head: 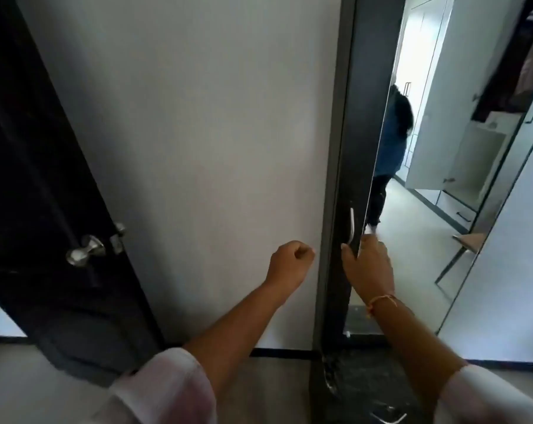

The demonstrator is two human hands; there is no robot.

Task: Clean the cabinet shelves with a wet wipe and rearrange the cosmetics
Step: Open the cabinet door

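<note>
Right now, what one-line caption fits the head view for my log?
The right hand grips the mirrored door by its edge, beside the metal handle; left hand curled, empty.

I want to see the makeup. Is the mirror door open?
Slightly open: the right hand grips the edge of the mirror door, which angles away from the dark cabinet. The inside is hidden.

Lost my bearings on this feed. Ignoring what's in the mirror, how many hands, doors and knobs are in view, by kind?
Hands: 2 (left hand, right hand)
Doors: 2 (mirror door, dark door)
Knobs: 2, both on the dark door
Total: 6
</note>
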